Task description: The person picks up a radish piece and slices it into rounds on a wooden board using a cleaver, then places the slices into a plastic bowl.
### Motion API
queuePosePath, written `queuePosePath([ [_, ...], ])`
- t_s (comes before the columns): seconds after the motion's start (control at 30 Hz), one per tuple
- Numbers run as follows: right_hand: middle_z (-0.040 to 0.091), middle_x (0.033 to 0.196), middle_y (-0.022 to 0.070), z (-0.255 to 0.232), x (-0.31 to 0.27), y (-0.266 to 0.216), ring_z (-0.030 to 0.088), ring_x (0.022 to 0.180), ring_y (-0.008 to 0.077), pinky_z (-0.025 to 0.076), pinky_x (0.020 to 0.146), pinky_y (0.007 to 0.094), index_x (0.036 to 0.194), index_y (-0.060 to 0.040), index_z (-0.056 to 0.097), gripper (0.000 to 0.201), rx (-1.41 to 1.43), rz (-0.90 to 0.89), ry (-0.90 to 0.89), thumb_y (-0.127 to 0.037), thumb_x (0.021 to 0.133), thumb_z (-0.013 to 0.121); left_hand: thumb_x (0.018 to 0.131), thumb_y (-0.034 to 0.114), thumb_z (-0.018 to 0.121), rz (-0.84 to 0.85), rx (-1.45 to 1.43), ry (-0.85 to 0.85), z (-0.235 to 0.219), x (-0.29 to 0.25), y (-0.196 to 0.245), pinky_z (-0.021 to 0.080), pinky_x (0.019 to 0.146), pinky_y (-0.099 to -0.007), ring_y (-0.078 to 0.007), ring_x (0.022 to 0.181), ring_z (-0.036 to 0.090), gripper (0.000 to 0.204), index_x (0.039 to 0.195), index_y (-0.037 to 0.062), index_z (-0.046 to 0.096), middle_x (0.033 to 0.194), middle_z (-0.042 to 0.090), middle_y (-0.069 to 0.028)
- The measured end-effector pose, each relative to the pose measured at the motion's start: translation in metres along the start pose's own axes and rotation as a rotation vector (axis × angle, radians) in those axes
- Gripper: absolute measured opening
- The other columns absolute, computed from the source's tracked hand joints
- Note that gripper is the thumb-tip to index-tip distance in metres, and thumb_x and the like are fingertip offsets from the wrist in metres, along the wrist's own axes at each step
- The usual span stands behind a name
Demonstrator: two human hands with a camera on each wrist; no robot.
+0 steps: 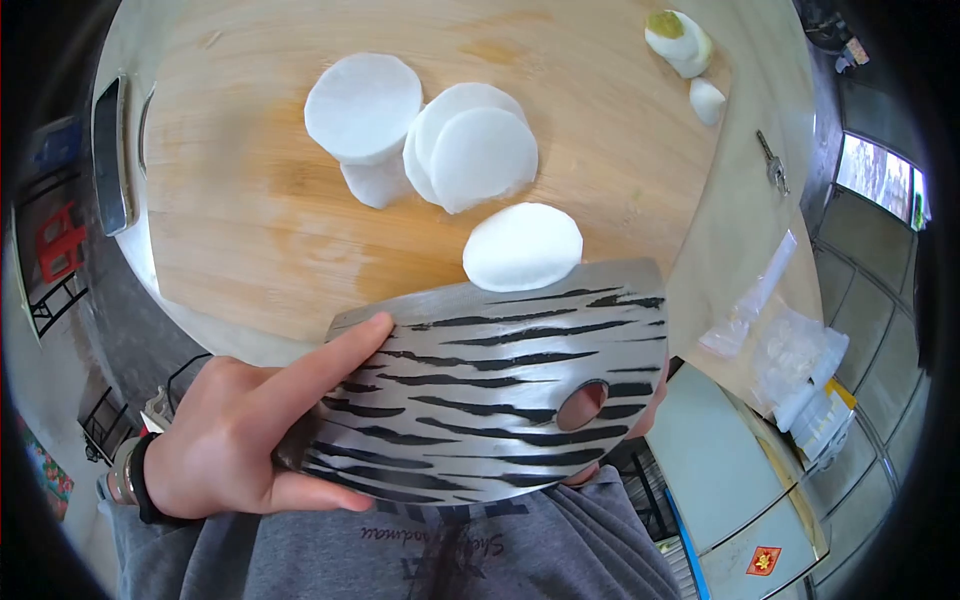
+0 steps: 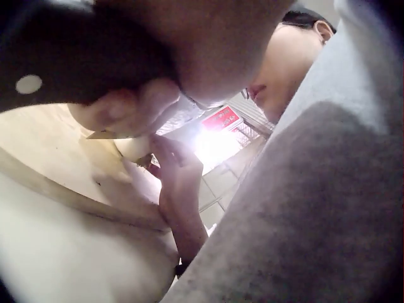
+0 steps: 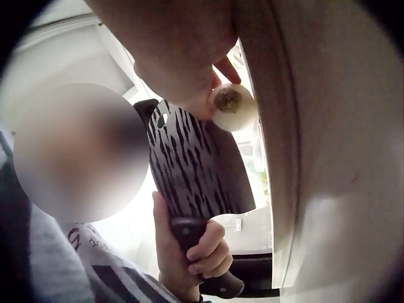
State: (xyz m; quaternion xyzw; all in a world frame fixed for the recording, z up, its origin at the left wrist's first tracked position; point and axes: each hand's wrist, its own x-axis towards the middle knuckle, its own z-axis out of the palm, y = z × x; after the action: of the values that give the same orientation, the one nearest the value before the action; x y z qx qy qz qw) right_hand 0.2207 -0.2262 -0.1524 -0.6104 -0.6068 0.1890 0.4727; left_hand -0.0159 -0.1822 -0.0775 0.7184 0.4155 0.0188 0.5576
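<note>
In the head view my left hand (image 1: 225,435) grips a wide cleaver (image 1: 480,365) with black stripes, index finger extended along the blade. Its fingers (image 3: 211,252) wrap the black handle (image 3: 187,232) in the right wrist view. Mostly hidden behind the blade, my right hand (image 1: 650,407) holds a white vegetable piece with a brownish end (image 3: 242,118), seen with the hand (image 3: 180,57) in the right wrist view. A white round face (image 1: 523,246) shows beyond the blade edge; whether it is loose cannot be told. Several white slices (image 1: 485,158) lie overlapping on the wooden board (image 1: 230,220).
A vegetable end (image 1: 682,48) and a small white piece (image 1: 706,101) lie at the board's upper right. A phone (image 1: 111,155) rests at the left table edge. Keys (image 1: 773,165) and plastic bags (image 1: 795,355) are on the right. A red stool (image 1: 60,243) stands far left.
</note>
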Motion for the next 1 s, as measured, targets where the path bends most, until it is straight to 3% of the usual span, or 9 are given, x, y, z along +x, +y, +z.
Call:
queuePosePath([
  [0.2,0.063,0.090,0.0100,0.007,-0.005,0.028,0.063,0.083,0.0302,0.052,0.069,0.0347,0.081,0.0007,0.070,0.028,0.101,-0.227,0.026,-0.008,0.057,0.080,0.070,0.050,0.074,-0.053,0.000,0.005,0.005,0.003,0.007,0.052,0.070,-0.0358,-0.0373,0.079,0.065,0.091,0.136,-0.0034,0.039,0.094,0.066,-0.0205],
  [0.3,0.064,0.089,0.0107,0.009,-0.011,0.027,0.063,0.083,0.0300,0.052,0.070,0.0346,0.081,0.0011,0.069,0.026,0.134,-0.135,0.051,-0.009,0.060,0.080,0.071,0.072,0.059,-0.211,-0.111,-0.073,0.000,0.004,0.015,0.043,0.093,-0.0331,-0.0374,0.107,0.060,0.106,0.133,-0.0110,0.038,0.109,0.062,-0.0270],
  [0.4,0.064,0.089,0.0120,0.009,-0.006,0.014,0.063,0.082,0.0299,0.052,0.070,0.0346,0.081,0.0017,0.069,0.023,0.146,0.006,0.076,-0.005,0.061,0.078,0.073,0.070,0.059,-0.287,-0.125,-0.111,-0.003,0.006,0.021,0.044,0.092,-0.0338,-0.0384,0.105,0.060,0.102,0.134,-0.0094,0.037,0.108,0.062,-0.0266],
  [0.5,0.065,0.088,0.0134,0.009,-0.004,0.003,0.063,0.081,0.0298,0.052,0.070,0.0347,0.080,0.0022,0.068,0.022,0.141,0.157,0.110,-0.001,0.060,0.076,0.078,0.065,0.059,-0.308,-0.042,-0.099,0.002,0.016,0.022,0.047,0.088,-0.0351,-0.0392,0.101,0.062,0.094,0.135,-0.0072,0.038,0.105,0.063,-0.0261],
  [0.63,0.065,0.085,0.0133,0.007,0.003,0.008,0.062,0.079,0.0302,0.051,0.071,0.0351,0.079,0.0018,0.067,0.022,-0.001,-0.014,0.084,0.005,0.058,0.074,0.083,0.056,0.058,-0.191,0.075,-0.058,-0.003,0.022,0.024,0.051,0.076,-0.0356,-0.0386,0.088,0.065,0.081,0.134,-0.0050,0.040,0.095,0.065,-0.0250],
  [0.77,0.064,0.084,0.0107,0.012,0.002,0.010,0.060,0.077,0.0292,0.050,0.069,0.0348,0.081,0.0000,0.067,0.028,-0.014,-0.091,0.104,0.004,0.055,0.077,0.087,0.040,0.058,-0.246,0.069,-0.055,-0.006,0.040,0.040,0.050,0.065,-0.0361,-0.0354,0.071,0.065,0.063,0.128,-0.0068,0.045,0.082,0.064,-0.0224],
  [0.87,0.063,0.084,0.0095,0.012,0.002,0.010,0.059,0.077,0.0276,0.049,0.067,0.0337,0.080,-0.0018,0.067,0.028,-0.034,-0.117,0.114,0.003,0.056,0.079,0.090,0.032,0.056,-0.106,-0.075,0.031,-0.001,0.052,0.034,0.048,0.061,-0.0371,-0.0340,0.066,0.063,0.055,0.125,-0.0081,0.047,0.078,0.063,-0.0222],
  [0.9,0.063,0.084,0.0095,0.011,0.001,0.008,0.059,0.077,0.0275,0.048,0.067,0.0334,0.080,-0.0020,0.067,0.027,-0.046,-0.121,0.101,0.003,0.056,0.079,0.092,0.029,0.055,0.052,0.056,0.100,0.002,0.055,0.033,0.047,0.061,-0.0365,-0.0308,0.066,0.064,0.049,0.122,-0.0094,0.049,0.075,0.063,-0.0222],
  [1.0,0.062,0.085,0.0095,0.014,0.001,0.005,0.059,0.079,0.0269,0.048,0.068,0.0331,0.079,-0.0014,0.066,0.026,-0.008,-0.064,0.109,0.005,0.057,0.077,0.093,0.030,0.054,-0.055,0.120,0.004,-0.003,0.054,0.040,0.045,0.060,-0.0354,-0.0281,0.066,0.063,0.048,0.121,-0.0074,0.047,0.073,0.063,-0.0211],
])
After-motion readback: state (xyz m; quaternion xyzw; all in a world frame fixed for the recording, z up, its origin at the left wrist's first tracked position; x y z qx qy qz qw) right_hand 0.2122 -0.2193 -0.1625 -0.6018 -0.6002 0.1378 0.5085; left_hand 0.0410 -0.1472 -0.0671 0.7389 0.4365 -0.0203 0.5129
